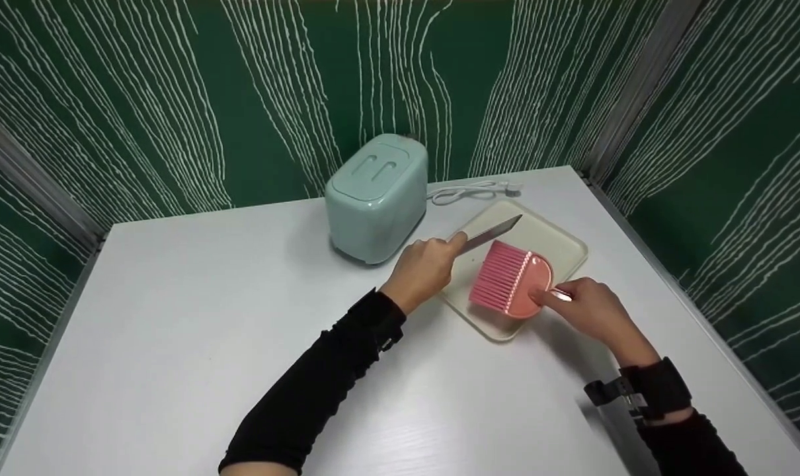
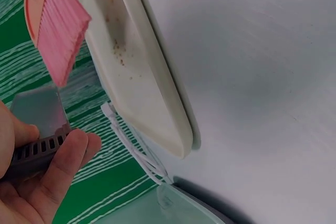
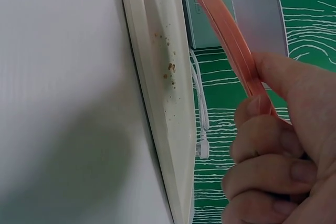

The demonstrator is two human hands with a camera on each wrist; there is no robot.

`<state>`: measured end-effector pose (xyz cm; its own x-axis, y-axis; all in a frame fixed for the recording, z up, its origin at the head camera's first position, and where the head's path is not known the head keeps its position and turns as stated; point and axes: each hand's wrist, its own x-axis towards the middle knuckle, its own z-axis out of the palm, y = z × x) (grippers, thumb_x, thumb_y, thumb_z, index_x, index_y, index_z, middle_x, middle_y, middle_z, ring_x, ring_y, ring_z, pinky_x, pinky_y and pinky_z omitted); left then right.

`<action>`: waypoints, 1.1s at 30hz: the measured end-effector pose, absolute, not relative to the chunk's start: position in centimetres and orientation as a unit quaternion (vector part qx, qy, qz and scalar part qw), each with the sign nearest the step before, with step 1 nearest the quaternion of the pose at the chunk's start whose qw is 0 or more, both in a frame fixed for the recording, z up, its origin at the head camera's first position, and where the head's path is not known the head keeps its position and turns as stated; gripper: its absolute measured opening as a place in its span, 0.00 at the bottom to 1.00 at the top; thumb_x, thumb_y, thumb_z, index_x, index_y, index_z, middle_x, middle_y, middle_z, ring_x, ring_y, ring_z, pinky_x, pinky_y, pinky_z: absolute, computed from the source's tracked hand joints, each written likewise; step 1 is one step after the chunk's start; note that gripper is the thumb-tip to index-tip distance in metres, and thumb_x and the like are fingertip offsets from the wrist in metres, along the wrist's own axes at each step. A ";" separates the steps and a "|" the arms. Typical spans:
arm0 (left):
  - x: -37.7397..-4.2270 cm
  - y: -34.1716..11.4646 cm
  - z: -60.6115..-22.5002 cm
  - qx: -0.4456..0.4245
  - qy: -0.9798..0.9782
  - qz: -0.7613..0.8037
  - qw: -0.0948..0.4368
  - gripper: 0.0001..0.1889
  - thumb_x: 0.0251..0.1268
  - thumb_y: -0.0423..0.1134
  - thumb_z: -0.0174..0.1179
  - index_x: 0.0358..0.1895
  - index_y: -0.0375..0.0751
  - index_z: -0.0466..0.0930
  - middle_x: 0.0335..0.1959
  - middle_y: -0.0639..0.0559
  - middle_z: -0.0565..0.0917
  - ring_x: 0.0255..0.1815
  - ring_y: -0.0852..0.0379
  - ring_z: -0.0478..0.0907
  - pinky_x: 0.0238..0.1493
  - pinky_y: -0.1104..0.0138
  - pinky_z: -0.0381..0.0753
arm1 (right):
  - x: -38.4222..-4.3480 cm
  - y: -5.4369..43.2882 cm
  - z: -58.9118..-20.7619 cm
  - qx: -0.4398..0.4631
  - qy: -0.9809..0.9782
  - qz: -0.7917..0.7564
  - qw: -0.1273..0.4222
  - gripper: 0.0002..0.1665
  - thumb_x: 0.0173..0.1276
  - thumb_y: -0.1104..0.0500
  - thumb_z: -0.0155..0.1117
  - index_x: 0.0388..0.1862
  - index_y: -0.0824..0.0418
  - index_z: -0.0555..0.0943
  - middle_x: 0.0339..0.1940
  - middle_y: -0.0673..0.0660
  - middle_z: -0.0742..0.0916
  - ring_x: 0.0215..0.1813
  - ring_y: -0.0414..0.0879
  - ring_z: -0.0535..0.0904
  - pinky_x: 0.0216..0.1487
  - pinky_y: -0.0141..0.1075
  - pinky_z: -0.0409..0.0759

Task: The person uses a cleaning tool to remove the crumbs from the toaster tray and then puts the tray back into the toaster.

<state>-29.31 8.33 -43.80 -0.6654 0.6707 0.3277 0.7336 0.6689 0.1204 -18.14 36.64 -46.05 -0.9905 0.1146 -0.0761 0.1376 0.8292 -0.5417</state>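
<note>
My left hand (image 1: 423, 272) grips a scraper (image 2: 39, 111) by its dark slotted handle; the flat metal blade points away over the far part of a cream tray (image 1: 565, 237). Between right thumb and fingers I hold a pink brush (image 1: 520, 284) by its orange rounded grip. The brush's bristles (image 2: 63, 32) face left, toward the blade, and overlap the tray in the head view. My right hand (image 1: 588, 307) is beside the tray's right edge. Small brown crumbs (image 3: 170, 69) lie scattered on the tray's floor.
A mint-green toaster (image 1: 377, 198) stands behind my left hand, left of the tray. Its white cord and plug (image 1: 473, 192) lie behind the tray. Green walls with white lines (image 1: 400, 79) enclose the white table (image 1: 241, 297) at the back and sides.
</note>
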 end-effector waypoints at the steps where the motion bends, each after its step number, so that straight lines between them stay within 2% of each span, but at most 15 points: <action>1: -29.3 8.3 -43.8 -0.389 -0.904 -0.119 0.131 0.09 0.79 0.31 0.58 0.55 0.43 0.77 0.35 0.41 0.93 0.32 0.44 0.92 0.31 0.55 0.89 | -18.1 36.6 -46.0 0.066 0.956 -0.285 0.018 0.34 0.75 0.31 0.64 0.38 0.61 0.92 0.24 0.50 0.79 0.34 0.47 0.70 0.32 0.39 0.65; 6: -29.4 8.3 -43.9 -0.394 -0.900 -0.117 0.147 0.06 0.79 0.32 0.57 0.52 0.42 0.77 0.33 0.40 0.92 0.29 0.44 0.91 0.27 0.54 0.87 | -18.1 36.2 -45.9 0.066 0.954 -0.292 0.006 0.35 0.75 0.31 0.65 0.29 0.61 0.87 0.21 0.46 0.70 0.31 0.45 0.67 0.30 0.38 0.63; 11: -29.3 8.3 -43.9 -0.400 -0.897 -0.118 0.149 0.06 0.77 0.31 0.58 0.52 0.42 0.77 0.32 0.41 0.91 0.28 0.43 0.90 0.27 0.53 0.87 | -18.3 36.1 -46.0 0.070 0.953 -0.294 0.000 0.35 0.74 0.30 0.65 0.29 0.60 0.87 0.20 0.47 0.73 0.31 0.46 0.68 0.30 0.38 0.63; 15: -29.3 8.3 -44.0 -0.400 -0.897 -0.109 0.154 0.06 0.77 0.31 0.58 0.51 0.42 0.77 0.32 0.42 0.91 0.28 0.44 0.90 0.28 0.53 0.87 | -18.3 36.5 -46.4 0.081 0.953 -0.291 -0.017 0.36 0.75 0.31 0.65 0.24 0.60 0.83 0.19 0.47 0.70 0.28 0.46 0.67 0.29 0.38 0.62; 22: -29.4 8.2 -44.4 -0.398 -0.896 -0.110 0.161 0.07 0.76 0.30 0.57 0.51 0.42 0.77 0.30 0.42 0.91 0.26 0.43 0.90 0.26 0.53 0.87 | -18.1 37.3 -47.0 0.095 0.950 -0.294 -0.054 0.33 0.77 0.33 0.64 0.33 0.61 0.90 0.21 0.49 0.78 0.28 0.47 0.70 0.28 0.39 0.65; 25: -29.3 8.2 -44.4 -0.399 -0.895 -0.115 0.164 0.07 0.75 0.29 0.58 0.50 0.41 0.77 0.29 0.41 0.91 0.26 0.43 0.89 0.26 0.53 0.87 | -18.1 37.4 -47.2 0.094 0.949 -0.294 -0.059 0.33 0.77 0.33 0.64 0.33 0.62 0.89 0.20 0.49 0.77 0.28 0.47 0.70 0.27 0.39 0.65; 30: -29.3 8.3 -44.4 -0.401 -0.895 -0.114 0.161 0.06 0.76 0.29 0.57 0.49 0.41 0.76 0.29 0.41 0.90 0.26 0.44 0.90 0.26 0.53 0.87 | -18.2 37.5 -47.3 0.105 0.949 -0.295 -0.041 0.35 0.76 0.31 0.64 0.33 0.61 0.90 0.19 0.48 0.77 0.28 0.47 0.70 0.27 0.39 0.65; 33: -29.3 8.2 -44.3 -0.400 -0.896 -0.111 0.158 0.05 0.77 0.29 0.57 0.50 0.41 0.77 0.29 0.41 0.90 0.27 0.44 0.90 0.26 0.54 0.87 | -18.1 37.5 -47.3 0.114 0.948 -0.295 -0.026 0.35 0.74 0.29 0.64 0.31 0.60 0.90 0.21 0.49 0.82 0.29 0.47 0.71 0.28 0.38 0.66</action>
